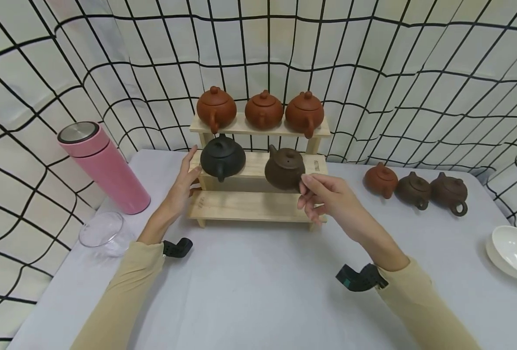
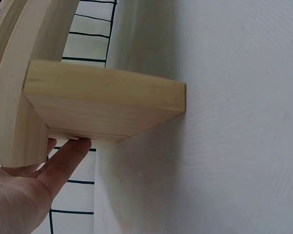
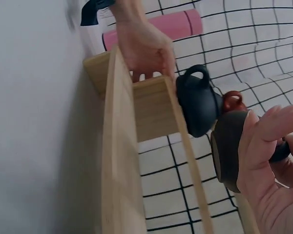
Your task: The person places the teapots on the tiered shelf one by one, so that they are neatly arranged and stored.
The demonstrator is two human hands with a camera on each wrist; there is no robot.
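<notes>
My right hand (image 1: pixel 328 197) pinches the handle of a dark brown teapot (image 1: pixel 284 167). That teapot is over the right part of the middle shelf, its spout pointing up and away; the right wrist view shows a gap between its base and the shelf edge. At the left end of the three-step wooden rack (image 1: pixel 245 206), my left hand (image 1: pixel 179 187) touches the side with its fingers extended, seen from below in the left wrist view. A black teapot (image 1: pixel 222 156) sits on the middle shelf close to those fingers.
Three reddish teapots (image 1: pixel 263 111) line the top shelf. On the right stand three small teapots (image 1: pixel 412 189) and a white bowl (image 1: pixel 514 253). A pink thermos (image 1: pixel 105 170) and a clear glass (image 1: pixel 105 233) are on the left. Black wire mesh (image 1: pixel 354 73) encloses the back and sides.
</notes>
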